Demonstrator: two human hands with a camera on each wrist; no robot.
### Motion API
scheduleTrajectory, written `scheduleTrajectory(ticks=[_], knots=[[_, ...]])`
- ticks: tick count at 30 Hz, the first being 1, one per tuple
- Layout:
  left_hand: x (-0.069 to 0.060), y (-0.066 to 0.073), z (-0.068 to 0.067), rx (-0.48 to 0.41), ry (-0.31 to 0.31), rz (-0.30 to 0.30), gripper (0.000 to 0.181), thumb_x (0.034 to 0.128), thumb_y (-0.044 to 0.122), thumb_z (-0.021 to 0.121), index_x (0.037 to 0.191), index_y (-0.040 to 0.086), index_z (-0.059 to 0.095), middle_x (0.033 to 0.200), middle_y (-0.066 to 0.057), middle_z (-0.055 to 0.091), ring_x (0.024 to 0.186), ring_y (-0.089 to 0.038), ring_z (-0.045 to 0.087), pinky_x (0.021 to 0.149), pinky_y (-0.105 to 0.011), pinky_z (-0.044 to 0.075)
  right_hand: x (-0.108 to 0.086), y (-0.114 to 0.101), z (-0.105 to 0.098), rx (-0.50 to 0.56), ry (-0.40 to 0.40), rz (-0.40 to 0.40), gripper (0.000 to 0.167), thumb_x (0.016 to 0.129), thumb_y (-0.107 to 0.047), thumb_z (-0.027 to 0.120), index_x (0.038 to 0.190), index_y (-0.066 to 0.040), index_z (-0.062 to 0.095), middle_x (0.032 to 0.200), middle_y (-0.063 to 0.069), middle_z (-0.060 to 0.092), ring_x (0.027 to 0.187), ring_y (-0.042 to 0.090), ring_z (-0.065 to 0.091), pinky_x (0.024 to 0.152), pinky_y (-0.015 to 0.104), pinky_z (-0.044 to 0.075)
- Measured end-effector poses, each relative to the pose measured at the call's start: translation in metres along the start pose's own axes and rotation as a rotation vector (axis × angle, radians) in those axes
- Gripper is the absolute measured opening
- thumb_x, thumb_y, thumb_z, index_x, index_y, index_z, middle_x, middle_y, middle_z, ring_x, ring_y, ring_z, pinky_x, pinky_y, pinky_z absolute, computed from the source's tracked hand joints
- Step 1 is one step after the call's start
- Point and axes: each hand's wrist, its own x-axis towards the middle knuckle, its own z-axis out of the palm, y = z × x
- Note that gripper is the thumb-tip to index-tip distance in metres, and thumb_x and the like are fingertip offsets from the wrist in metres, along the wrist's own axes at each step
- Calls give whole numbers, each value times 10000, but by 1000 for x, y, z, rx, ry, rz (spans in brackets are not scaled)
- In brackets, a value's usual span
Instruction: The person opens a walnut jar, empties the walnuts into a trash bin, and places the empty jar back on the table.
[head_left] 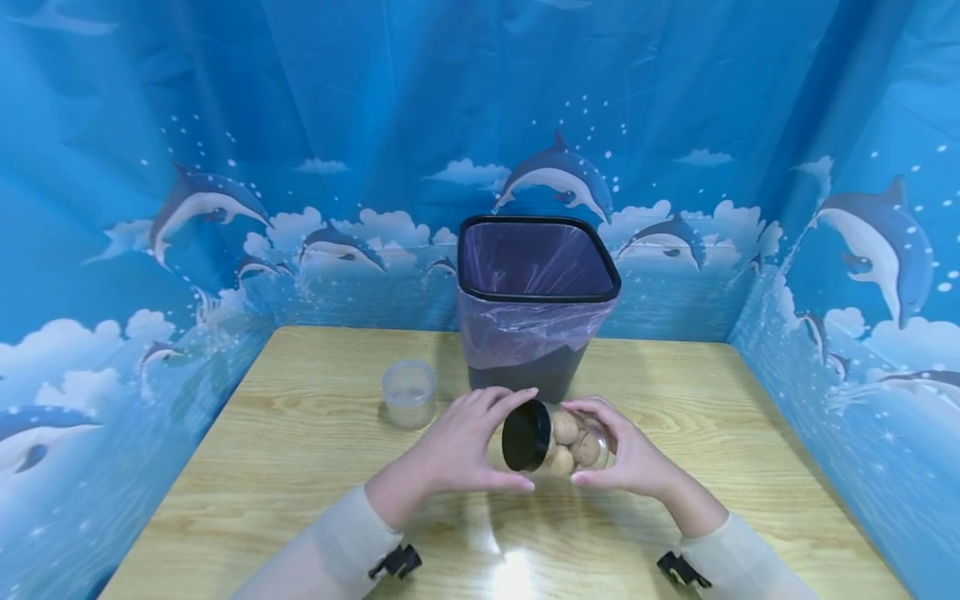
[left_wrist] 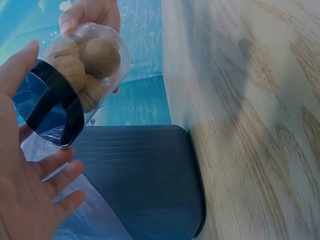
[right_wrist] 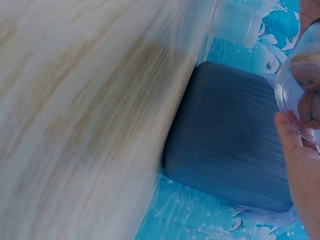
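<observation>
- Far dolphin backdrop [head_left: 405,108] borders the table [head_left: 300,400].
- Right hand [head_left: 633,458] grips the sideways jar [head_left: 576,442]; left hand [head_left: 465,446] spreads loosely round its lid [head_left: 527,436].
- Lid-handling seems the step; next likely calls for left fingers closing.

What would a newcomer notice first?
Probably the blue dolphin backdrop behind and beside the table. Next, the black-rimmed bin with its translucent liner, toward the table's back. Then, front and centre, the jar of brown walnut-like balls, held sideways in the right hand, its black lid toward the left hand.
</observation>
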Motion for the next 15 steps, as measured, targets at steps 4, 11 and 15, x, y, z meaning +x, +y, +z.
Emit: scheduleTrajectory(ticks=[4,11,15], knots=[[0,-2,2,-3,-14,20,1117,721,733,733,1604,344,172,1353,-21,548,1235,-197,511,1088,-454,388,0,1,0,-1,0,-7,847,739,24,853,1468,-57,427,1407,90,460,1307,130,466,1099,217,364],[0,-3,2,-3,-16,16,1077,737,724,728,1594,292,240,1349,-14,582,1215,-193,524,1092,-449,383,0,1,0,2,-5,-14,844,740,25,852,1466,-51,428,1410,92,457,1318,139,461,1111,226,352],[0,-2,2,3,-2,-5,1072,733,803,655,1572,239,297,1327,0,606,1174,-182,543,1089,-444,384,0,1,0,8,-6,0,839,745,22,850,1467,-61,430,1412,87,456,1320,136,459,1109,223,354]])
